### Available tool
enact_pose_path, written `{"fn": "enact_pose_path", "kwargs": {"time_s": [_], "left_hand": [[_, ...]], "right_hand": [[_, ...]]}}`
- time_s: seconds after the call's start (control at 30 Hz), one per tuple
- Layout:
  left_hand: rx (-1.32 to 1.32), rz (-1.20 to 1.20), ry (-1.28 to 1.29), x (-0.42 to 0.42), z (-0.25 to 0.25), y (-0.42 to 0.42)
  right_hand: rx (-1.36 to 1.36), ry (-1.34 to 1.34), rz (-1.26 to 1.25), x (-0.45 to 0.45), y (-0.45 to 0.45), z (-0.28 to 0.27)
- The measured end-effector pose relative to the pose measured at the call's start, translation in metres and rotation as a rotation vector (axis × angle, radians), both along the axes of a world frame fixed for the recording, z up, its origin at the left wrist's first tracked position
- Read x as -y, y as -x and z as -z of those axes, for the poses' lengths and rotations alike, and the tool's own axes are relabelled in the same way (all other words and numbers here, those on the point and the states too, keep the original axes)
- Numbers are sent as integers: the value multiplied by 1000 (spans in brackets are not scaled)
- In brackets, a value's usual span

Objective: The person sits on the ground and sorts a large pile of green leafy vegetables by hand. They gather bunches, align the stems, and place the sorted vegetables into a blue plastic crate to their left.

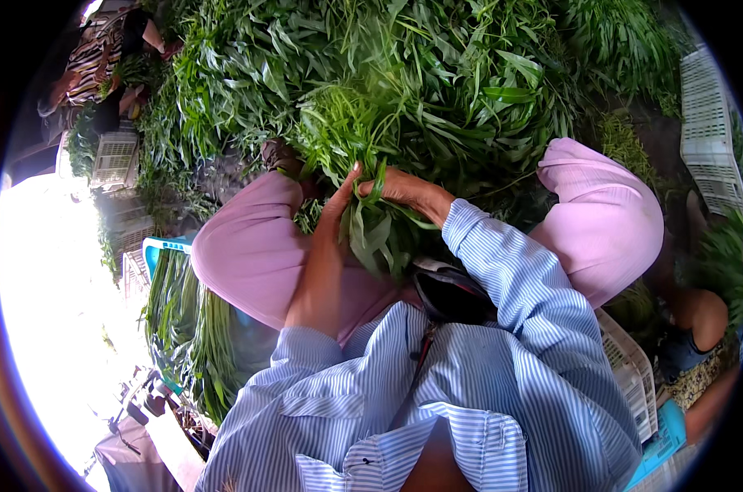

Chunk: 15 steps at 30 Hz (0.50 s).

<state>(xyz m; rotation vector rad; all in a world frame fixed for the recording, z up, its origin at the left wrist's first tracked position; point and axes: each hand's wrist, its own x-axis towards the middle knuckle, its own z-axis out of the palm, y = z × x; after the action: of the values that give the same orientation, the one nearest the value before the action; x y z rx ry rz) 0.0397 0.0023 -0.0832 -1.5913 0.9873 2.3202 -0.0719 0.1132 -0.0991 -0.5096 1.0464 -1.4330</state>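
Note:
Between my knees, my left hand (345, 190) and my right hand (393, 186) grip one bunch of leafy green stems (347, 126), likely water spinach. The bunch's pale, thin stem ends point away from me, while broad leaves (374, 237) hang below my hands toward my lap. My right-hand fingers curl around the stems, and my left thumb points up along them. Just beyond the bunch lies a large heap of loose greens (469, 80). A dark open pouch (451, 295) rests against my waist.
At left stands a blue crate (162, 243) beside bundled long greens (190, 332). White plastic crates (709, 126) stand at far right, another (114, 157) at upper left. A person in a striped top (94, 61) sits upper left; another person's knee (706, 320) shows at right.

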Motion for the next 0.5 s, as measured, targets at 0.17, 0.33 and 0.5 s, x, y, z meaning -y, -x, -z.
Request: {"fn": "enact_pose_path", "kwargs": {"time_s": [0.17,0.33,0.5], "left_hand": [[-73,55,-8,1,12,-3],[-202,-88,22,7,19,-5],[-182,-120,-63,27,5,1]], "right_hand": [[-417,77,-273,5,15,7],[-621,-22,-345,19,19,7],[-824,-83,-375,32,38,-14]]}}
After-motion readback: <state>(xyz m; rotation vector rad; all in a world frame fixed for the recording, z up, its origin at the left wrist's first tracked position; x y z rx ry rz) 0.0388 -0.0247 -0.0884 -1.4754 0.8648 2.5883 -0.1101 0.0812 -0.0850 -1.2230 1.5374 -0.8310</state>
